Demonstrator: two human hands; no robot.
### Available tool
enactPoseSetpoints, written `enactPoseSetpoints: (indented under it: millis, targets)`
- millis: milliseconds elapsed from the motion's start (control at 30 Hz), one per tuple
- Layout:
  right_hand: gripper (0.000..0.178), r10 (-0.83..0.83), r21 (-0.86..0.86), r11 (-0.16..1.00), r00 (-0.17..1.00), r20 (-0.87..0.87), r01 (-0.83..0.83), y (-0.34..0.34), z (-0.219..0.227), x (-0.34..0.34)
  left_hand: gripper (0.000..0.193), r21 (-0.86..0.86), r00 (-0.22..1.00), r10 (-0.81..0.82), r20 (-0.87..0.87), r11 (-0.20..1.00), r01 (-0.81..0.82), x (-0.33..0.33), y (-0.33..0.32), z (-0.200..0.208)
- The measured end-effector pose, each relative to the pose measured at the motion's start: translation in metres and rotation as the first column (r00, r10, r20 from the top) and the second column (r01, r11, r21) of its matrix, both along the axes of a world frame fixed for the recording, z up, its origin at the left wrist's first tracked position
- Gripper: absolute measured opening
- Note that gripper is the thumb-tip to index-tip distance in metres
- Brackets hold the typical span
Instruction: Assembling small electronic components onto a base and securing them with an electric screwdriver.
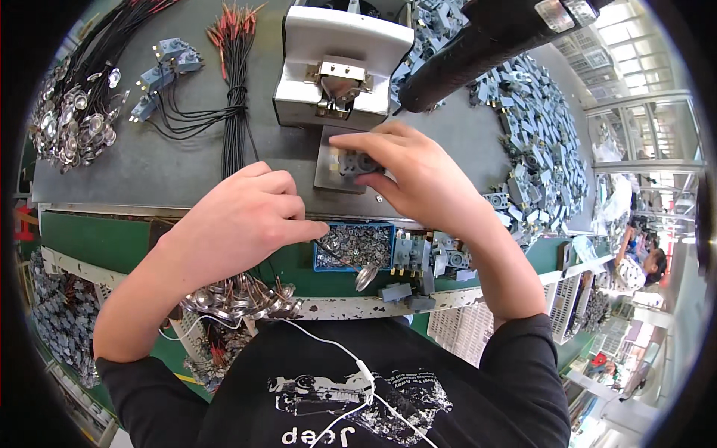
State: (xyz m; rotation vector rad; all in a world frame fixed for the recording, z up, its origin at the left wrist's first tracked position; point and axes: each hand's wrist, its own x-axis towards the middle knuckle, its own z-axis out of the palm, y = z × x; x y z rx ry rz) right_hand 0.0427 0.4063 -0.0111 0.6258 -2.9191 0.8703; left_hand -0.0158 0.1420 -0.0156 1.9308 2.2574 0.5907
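Head view, workbench station. Item: small grey plastic component (357, 162), pinched between thumb and fingertips of the right hand (418, 179), resting on or just above the metal fixture plate (328, 175) in front of the white bench press (340, 63); whether it is fully seated cannot be told.

Left hand (239, 220): loosely curled, fingertips at the left edge of the blue tray of small metal parts (358, 246); whether it grips a piece is hidden. It lies well left of and nearer the body than the component.

Risk, as judged: component held by fingertips only, so a tilt could seat it crooked on the plate; fingers lie close beneath the press head and could be caught; a small metal piece could slip from the left fingertips and fall between bench edges.

Surroundings: bundle of black wires with red tips (235, 67); heap of shiny metal discs (71, 119) far left; pile of grey components (538, 134) right; black lever handle (485, 45).
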Motion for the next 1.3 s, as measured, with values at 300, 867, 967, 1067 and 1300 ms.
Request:
enactPoseSetpoints:
  millis: [300, 867, 967, 1067, 1300]
  targets:
    - [0.034, -0.141, 0.037, 0.988, 0.974, -0.179, 0.15, -0.017, -0.031, 0.014, 0.024, 0.032, 0.999, 0.038, 0.037, 0.999, -0.039, 0.003, -0.001, -0.007]
    - [0.036, 0.075, 0.126, 0.988, 0.993, 0.088, -0.086, -0.03, 0.042, 0.069, 0.016, 0.086, 0.977, 0.036, 0.209, 0.995, -0.055, -0.003, 0.019, 0.0]
    - [0.024, -0.05, -0.252, 0.95, 0.883, 0.466, 0.187, -0.008, 0.017, 0.042, 0.017, 0.044, 0.958, 0.099, 0.268, 0.992, -0.114, -0.012, 0.015, 0.006]
    - [0.029, -0.084, -0.405, 0.89, 0.947, 0.311, 0.211, -0.003, -0.007, 0.048, 0.015, 0.015, 0.974, 0.141, 0.178, 0.989, -0.146, -0.012, 0.02, 0.003]
    - [0.027, -0.439, -0.611, 0.757, 0.873, -0.214, 0.231, -0.03, -0.032, 0.054, 0.015, 0.15, 0.907, 0.226, 0.356, 0.944, -0.294, 0.002, 0.03, -0.002]
